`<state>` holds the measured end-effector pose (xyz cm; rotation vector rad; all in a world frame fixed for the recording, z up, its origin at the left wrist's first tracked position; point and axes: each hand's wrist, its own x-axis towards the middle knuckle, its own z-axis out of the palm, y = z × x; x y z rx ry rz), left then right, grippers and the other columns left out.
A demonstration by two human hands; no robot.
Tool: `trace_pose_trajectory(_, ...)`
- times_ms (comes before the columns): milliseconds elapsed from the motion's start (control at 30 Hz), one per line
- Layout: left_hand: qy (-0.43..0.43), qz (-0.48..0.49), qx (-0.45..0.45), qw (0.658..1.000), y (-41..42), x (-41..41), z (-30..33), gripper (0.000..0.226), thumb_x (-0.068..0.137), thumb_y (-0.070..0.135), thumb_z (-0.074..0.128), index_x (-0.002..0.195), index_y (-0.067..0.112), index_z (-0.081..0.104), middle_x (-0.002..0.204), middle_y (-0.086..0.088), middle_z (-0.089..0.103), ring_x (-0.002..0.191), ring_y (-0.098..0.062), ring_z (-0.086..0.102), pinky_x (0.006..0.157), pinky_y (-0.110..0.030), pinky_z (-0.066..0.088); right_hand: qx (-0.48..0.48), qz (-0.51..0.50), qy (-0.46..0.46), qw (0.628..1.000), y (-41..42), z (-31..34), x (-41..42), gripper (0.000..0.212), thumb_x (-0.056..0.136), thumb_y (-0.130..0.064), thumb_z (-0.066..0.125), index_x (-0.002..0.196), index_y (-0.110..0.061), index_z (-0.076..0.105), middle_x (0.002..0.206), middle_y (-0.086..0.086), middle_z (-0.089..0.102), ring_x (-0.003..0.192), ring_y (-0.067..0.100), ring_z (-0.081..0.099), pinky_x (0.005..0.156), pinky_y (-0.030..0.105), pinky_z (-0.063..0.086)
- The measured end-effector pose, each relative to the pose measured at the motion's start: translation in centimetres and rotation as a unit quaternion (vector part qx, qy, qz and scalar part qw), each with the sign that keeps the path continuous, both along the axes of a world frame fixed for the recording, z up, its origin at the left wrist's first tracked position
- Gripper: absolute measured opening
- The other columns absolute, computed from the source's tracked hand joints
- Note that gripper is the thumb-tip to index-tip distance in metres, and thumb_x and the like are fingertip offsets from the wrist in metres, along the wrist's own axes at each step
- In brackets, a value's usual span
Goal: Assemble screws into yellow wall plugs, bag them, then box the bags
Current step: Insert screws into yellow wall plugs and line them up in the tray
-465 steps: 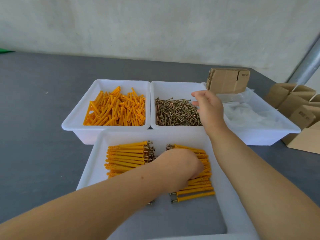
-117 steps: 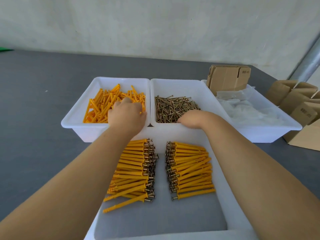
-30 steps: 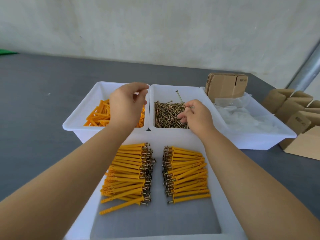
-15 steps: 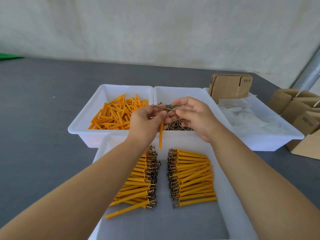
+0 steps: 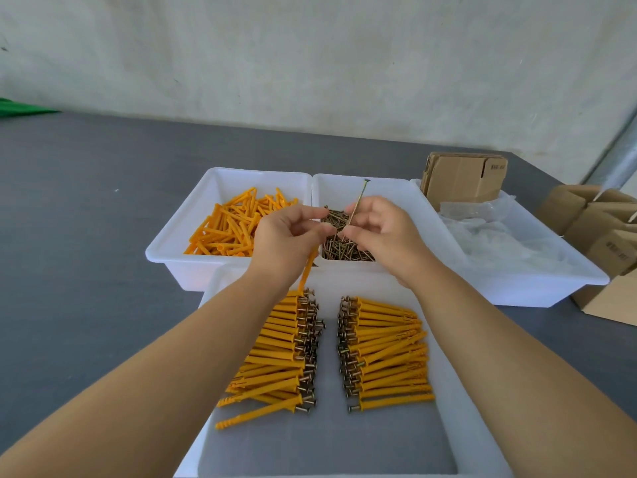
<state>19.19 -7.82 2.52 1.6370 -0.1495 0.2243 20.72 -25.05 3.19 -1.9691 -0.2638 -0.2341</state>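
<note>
Pinching a single screw (image 5: pixel 357 201) between thumb and fingertips, the right hand (image 5: pixel 379 232) held it tilted, head up, above the tray of loose screws (image 5: pixel 344 243). The left hand (image 5: pixel 289 239) had its fingers curled round one yellow wall plug (image 5: pixel 307 272), which hung down from the fist toward the front tray (image 5: pixel 458 401). The two hands were close together, fingertips nearly meeting, over the seam between the two back trays.

Behind the left hand, a white tray (image 5: pixel 179 236) held a loose heap of yellow plugs (image 5: pixel 227 225). To the right, a third white tray (image 5: pixel 537 281) held clear plastic bags (image 5: pixel 499 236), with a flattened cardboard box (image 5: pixel 462 177) standing at its far end. In the front tray lay two rows of assembled plugs with screws, a left row (image 5: pixel 279 357) and a right row (image 5: pixel 386 353), their screw heads facing each other across a narrow gap. More cardboard boxes (image 5: pixel 599 232) sat on the grey table (image 5: pixel 86 236) at the far right.
</note>
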Motion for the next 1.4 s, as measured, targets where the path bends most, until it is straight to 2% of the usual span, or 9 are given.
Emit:
trace_pose_trajectory(100, 0.021, -0.038, 0.014, 0.999, -0.1, -0.1, -0.2, 0.029, 0.087, 0.011, 0.074, 0.115, 0.013, 0.067, 0.081, 0.000, 0.077, 0.077, -0.010, 0.072, 0.075, -0.033, 0.059, 0.043, -0.019, -0.019, 0.999, 0.2, 0.1, 0.0, 0.071, 0.091, -0.010, 0.070, 0.147, -0.034, 0.035, 0.083, -0.005, 0.074, 0.090, 0.014, 0.071, 0.093, 0.045, 0.056)
trace_pose_trajectory(200, 0.030, -0.060, 0.022, 0.997, -0.4, -0.2, -0.2, 0.037, 0.085, 0.012, 0.076, 0.120, 0.012, 0.065, 0.080, -0.001, 0.077, 0.076, -0.009, 0.072, 0.070, -0.028, 0.056, 0.043, -0.004, -0.050, 0.998, 0.3, 0.1, -0.1, 0.087, 0.090, -0.010, 0.070, 0.153, -0.042, 0.021, 0.085, -0.001, 0.076, 0.089, 0.016, 0.073, 0.094, 0.045, 0.056)
trace_pose_trajectory(533, 0.024, -0.074, -0.023, 0.997, -0.1, -0.3, 0.1, 0.032, 0.089, 0.013, 0.072, 0.119, 0.014, 0.065, 0.086, -0.003, 0.078, 0.086, -0.012, 0.072, 0.065, -0.023, 0.054, 0.037, 0.039, -0.035, 0.998, 0.3, 0.2, -0.3, 0.022, 0.095, -0.027, 0.064, 0.115, -0.026, 0.073, 0.099, -0.006, 0.076, 0.095, 0.006, 0.071, 0.082, 0.027, 0.054)
trace_pose_trajectory(600, 0.010, -0.090, -0.030, 0.995, 0.1, -0.3, 0.3, 0.036, 0.090, 0.010, 0.071, 0.124, 0.014, 0.063, 0.088, -0.003, 0.078, 0.081, -0.008, 0.069, 0.061, -0.016, 0.050, 0.081, -0.003, -0.005, 0.997, 0.3, 0.3, -0.2, 0.033, 0.090, -0.051, 0.056, 0.110, -0.031, 0.074, 0.106, -0.010, 0.073, 0.099, 0.004, 0.068, 0.078, 0.026, 0.056)
trace_pose_trajectory(700, 0.003, -0.157, -0.044, 0.987, 0.0, -0.8, 0.7, 0.036, 0.091, 0.002, 0.067, 0.125, 0.011, 0.062, 0.084, -0.006, 0.076, 0.078, -0.016, 0.066, 0.067, -0.027, 0.057, 0.119, -0.068, -0.002, 0.991, -0.6, 0.1, 0.2, 0.028, 0.100, -0.043, 0.049, 0.105, -0.030, 0.073, 0.104, -0.006, 0.072, 0.095, 0.008, 0.070, 0.076, 0.029, 0.052)
trace_pose_trajectory(1000, -0.080, -0.233, 0.191, 0.950, -1.7, -2.2, 0.1, 0.008, 0.078, 0.000, 0.080, 0.079, 0.002, 0.072, 0.082, -0.008, 0.073, 0.073, -0.020, 0.072, 0.069, -0.034, 0.060, 0.156, -0.157, 0.011, 0.975, -2.7, -0.7, 1.3, 0.026, 0.101, -0.034, 0.052, 0.093, -0.025, 0.074, 0.095, -0.003, 0.074, 0.081, 0.010, 0.069, 0.068, 0.026, 0.049)
trace_pose_trajectory(1167, -0.141, -0.246, 0.376, 0.882, -2.9, -2.8, -0.7, 0.002, 0.081, 0.009, 0.078, 0.082, 0.009, 0.076, 0.084, 0.003, 0.069, 0.072, -0.004, 0.063, 0.072, -0.021, 0.055, 0.145, -0.159, 0.014, 0.976, -2.9, -0.8, 1.4, 0.025, 0.101, -0.033, 0.052, 0.093, -0.025, 0.075, 0.091, -0.008, 0.074, 0.082, 0.008, 0.070, 0.067, 0.023, 0.049)
trace_pose_trajectory(1300, -0.249, -0.214, 0.603, 0.727, -4.1, -2.9, -1.4, 0.010, 0.092, 0.027, 0.063, 0.099, 0.022, 0.069, 0.101, 0.006, 0.064, 0.102, -0.016, 0.049, 0.080, -0.035, 0.049, 0.126, -0.159, 0.019, 0.979, -2.9, -0.9, 1.4, 0.024, 0.099, -0.032, 0.053, 0.090, -0.029, 0.075, 0.092, -0.009, 0.074, 0.081, 0.005, 0.070, 0.068, 0.025, 0.049)
trace_pose_trajectory(1400, -0.259, -0.207, 0.592, 0.734, -4.1, -2.9, -1.6, 0.014, 0.091, 0.035, 0.065, 0.097, 0.024, 0.072, 0.104, 0.006, 0.061, 0.101, -0.016, 0.046, 0.077, -0.034, 0.048, 0.072, -0.156, 0.012, 0.985, -2.8, -1.2, 1.3, 0.023, 0.097, -0.032, 0.054, 0.089, -0.026, 0.074, 0.090, -0.004, 0.073, 0.082, 0.009, 0.069, 0.068, 0.030, 0.051)
